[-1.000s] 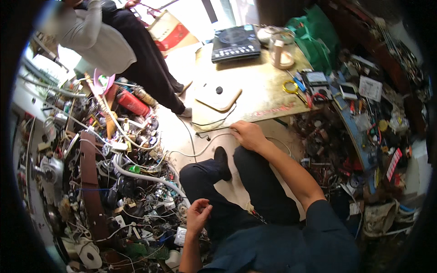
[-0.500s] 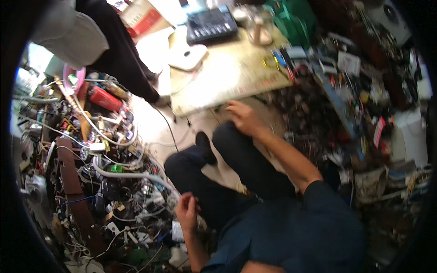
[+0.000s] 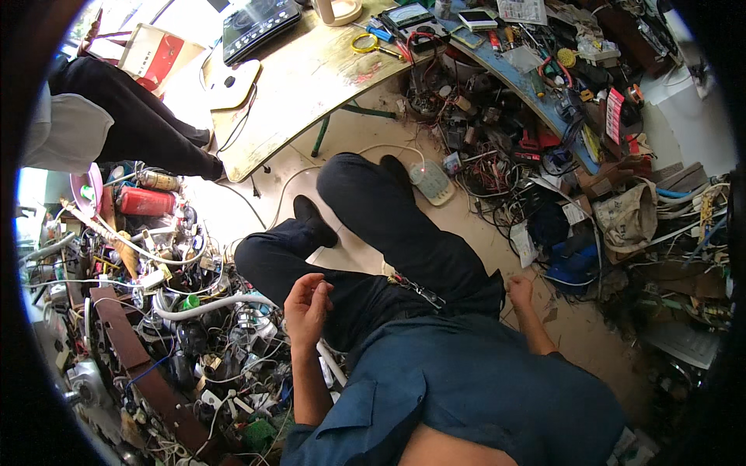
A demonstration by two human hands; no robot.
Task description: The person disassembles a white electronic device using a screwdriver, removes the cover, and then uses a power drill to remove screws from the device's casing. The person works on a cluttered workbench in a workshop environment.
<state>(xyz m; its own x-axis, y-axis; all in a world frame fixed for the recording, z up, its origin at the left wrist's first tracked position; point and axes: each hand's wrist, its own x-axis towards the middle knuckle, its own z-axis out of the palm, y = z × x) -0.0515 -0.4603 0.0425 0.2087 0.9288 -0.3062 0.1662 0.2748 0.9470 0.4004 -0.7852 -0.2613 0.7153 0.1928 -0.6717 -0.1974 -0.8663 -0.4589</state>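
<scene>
My left hand (image 3: 308,307) hangs over my left thigh with fingers loosely curled, and nothing shows in it. My right hand (image 3: 520,290) is low beside my right hip, fingers drawn in, holding nothing that I can see. A bunch of keys (image 3: 418,290) lies at my waist between the thighs. Ahead stands a worn wooden table (image 3: 311,93), bearing a black induction cooker (image 3: 256,29), a pale flat panel with a dark knob (image 3: 233,84), a yellow-rimmed magnifying glass (image 3: 364,43) and a meter (image 3: 412,19). Neither hand touches these.
Heaped parts and cables (image 3: 233,334) fill the left floor, with a red cylinder (image 3: 146,202) among them. A white power strip (image 3: 432,183) lies by my right foot. A blue board (image 3: 521,85) holds tools at right. Another person's dark-trousered legs (image 3: 128,109) stand far left.
My right hand has drawn back from near the table and my right knee to beside my hip. The view has shifted, showing the power strip and more of the right side.
</scene>
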